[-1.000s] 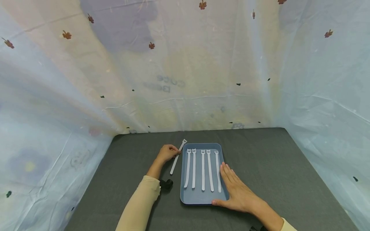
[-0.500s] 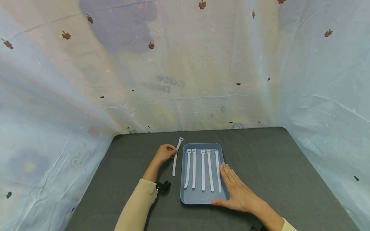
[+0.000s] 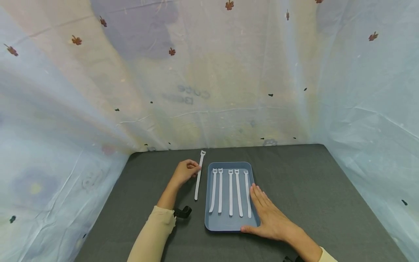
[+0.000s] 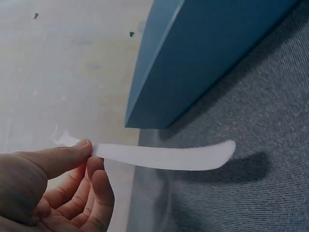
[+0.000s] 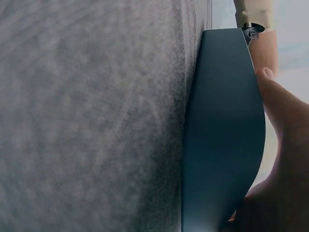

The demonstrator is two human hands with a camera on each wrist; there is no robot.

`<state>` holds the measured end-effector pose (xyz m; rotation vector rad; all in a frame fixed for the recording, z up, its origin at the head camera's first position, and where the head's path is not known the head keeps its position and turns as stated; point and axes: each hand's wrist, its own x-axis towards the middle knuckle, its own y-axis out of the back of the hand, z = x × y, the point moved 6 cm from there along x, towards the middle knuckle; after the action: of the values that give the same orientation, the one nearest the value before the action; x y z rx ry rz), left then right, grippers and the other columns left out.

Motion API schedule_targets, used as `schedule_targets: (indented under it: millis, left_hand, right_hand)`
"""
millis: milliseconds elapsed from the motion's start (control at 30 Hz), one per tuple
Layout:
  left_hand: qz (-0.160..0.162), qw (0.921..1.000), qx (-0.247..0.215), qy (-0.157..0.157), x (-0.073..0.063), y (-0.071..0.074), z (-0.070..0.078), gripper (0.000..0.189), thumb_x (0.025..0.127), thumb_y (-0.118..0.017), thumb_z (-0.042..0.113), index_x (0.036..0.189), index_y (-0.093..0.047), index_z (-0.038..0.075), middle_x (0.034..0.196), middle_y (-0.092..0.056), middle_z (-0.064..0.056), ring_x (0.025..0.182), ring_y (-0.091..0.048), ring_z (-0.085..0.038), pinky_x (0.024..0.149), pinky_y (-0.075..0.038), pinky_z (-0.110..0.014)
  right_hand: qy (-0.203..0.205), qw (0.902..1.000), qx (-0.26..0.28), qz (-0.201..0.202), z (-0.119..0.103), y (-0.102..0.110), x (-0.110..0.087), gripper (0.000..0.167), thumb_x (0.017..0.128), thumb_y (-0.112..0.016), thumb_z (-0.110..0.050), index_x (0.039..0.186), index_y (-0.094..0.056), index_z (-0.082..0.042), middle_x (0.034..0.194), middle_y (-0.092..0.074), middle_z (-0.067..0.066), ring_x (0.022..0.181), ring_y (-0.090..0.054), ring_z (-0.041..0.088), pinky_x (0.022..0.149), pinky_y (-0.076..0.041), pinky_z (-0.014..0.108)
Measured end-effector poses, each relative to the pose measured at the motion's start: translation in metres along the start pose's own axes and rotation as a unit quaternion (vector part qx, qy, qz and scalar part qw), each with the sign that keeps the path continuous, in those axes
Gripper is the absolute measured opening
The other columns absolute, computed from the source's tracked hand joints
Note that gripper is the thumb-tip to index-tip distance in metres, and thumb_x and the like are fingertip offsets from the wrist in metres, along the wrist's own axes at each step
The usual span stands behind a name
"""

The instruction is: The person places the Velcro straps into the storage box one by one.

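My left hand (image 3: 186, 172) pinches a white strap-style cable tie (image 3: 198, 183) between thumb and fingers, left of the blue-grey tray (image 3: 226, 226). The slotted head of this tie points to the back, while its tail hangs toward me. In the left wrist view the tie's rounded tail (image 4: 193, 158) shows close over the cloth, casting a shadow. Inside the tray, several similar white cable ties (image 3: 230, 193) lie lengthwise, heads at the far end. My right hand (image 3: 270, 220) rests on the tray's near right corner, fingers straight along the right side, thumb at the front rim.
Dark grey cloth (image 3: 304, 189) covers the table. A pale patterned curtain (image 3: 209, 83) encloses the table at the back and both sides. A black wrist strap (image 3: 182, 212) sits on the left wrist, by the cream sleeve (image 3: 154, 233).
The left hand has shifted a little left and back, away from the tray, with the cable tie now more upright in the head view. The right hand and tray stay in place.
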<state>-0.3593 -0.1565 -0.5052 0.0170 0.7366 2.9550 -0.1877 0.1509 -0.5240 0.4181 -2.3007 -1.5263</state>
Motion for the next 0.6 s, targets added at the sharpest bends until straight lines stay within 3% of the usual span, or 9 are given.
schedule_targets:
  millis: [133,400,600]
  left_hand:
    - [-0.001,1.0000,0.002,-0.006,-0.004,0.002,0.007,0.018,0.087,-0.072,0.024,0.094,-0.065,0.008,0.080,-0.068,-0.007,0.066,-0.064,-0.017,0.074,-0.056,-0.050]
    - [-0.010,0.9993,-0.015,-0.034,-0.012,0.005,0.027,0.019,0.088,-0.071,0.024,0.096,-0.064,0.008,0.080,-0.068,-0.009,0.067,-0.064,-0.020,0.076,-0.054,-0.055]
    - [-0.015,0.9991,-0.009,-0.039,-0.016,0.003,0.039,0.018,0.089,-0.070,0.025,0.097,-0.065,0.009,0.081,-0.069,-0.009,0.070,-0.067,-0.021,0.067,-0.058,-0.036]
  right_hand:
    - [0.000,1.0000,0.001,-0.002,0.000,-0.001,0.000,0.124,0.069,-0.055,-0.084,0.154,0.002,-0.014,0.162,0.007,0.002,0.150,-0.004,0.024,0.120,0.005,0.024]
    - [0.002,1.0000,0.000,0.001,0.000,0.001,0.000,0.124,0.069,-0.053,-0.085,0.154,0.002,-0.014,0.162,0.007,0.002,0.150,-0.005,0.024,0.121,-0.001,0.028]
    - [0.004,1.0000,-0.002,0.004,0.000,0.000,-0.001,0.124,0.069,-0.053,-0.085,0.154,0.002,-0.014,0.162,0.004,0.003,0.149,-0.005,0.025,0.119,0.005,0.022]
